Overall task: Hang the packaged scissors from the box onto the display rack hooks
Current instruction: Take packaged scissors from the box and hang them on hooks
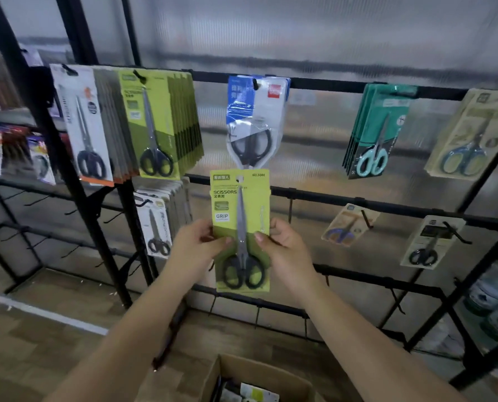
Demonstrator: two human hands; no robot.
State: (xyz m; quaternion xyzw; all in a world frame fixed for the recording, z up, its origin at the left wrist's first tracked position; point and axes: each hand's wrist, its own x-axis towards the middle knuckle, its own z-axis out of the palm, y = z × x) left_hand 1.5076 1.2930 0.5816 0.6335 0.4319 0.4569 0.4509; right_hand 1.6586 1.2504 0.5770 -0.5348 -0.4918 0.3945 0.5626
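Left hand (197, 245): grips the left edge of the green pack (241, 227), thumb on the front, other fingers behind the card.
Right hand (282, 242): grips the right edge of the same pack, thumb on the front near the blades, fingers curled behind.
Green pack: held upright between both hands in front of the rack (358, 203), at the height of the middle bar. It is a green card with black-handled scissors, handles down, and the word SCISSORS at the top left. Its hang hole at the top is just below the blue pack (255, 117); I cannot tell if the hole is on a hook.
Blue pack: hangs from the top bar, directly above the held pack, blue and white, with dark-handled scissors.
Green stack (160, 123): many same green packs hang together on the top bar, left of the blue pack.
White stack (88, 126): hangs at the far left of the top bar, just beside the green stack.
Teal packs (378, 132): hang on the top bar at the right, well apart from the blue pack.
Beige packs (471, 137): hang at the far right of the top bar.
Lower packs (156, 224): a white stack on the middle bar, left of the hands.
Box (256, 378): open cardboard, on the floor below the arms, with some packs inside.
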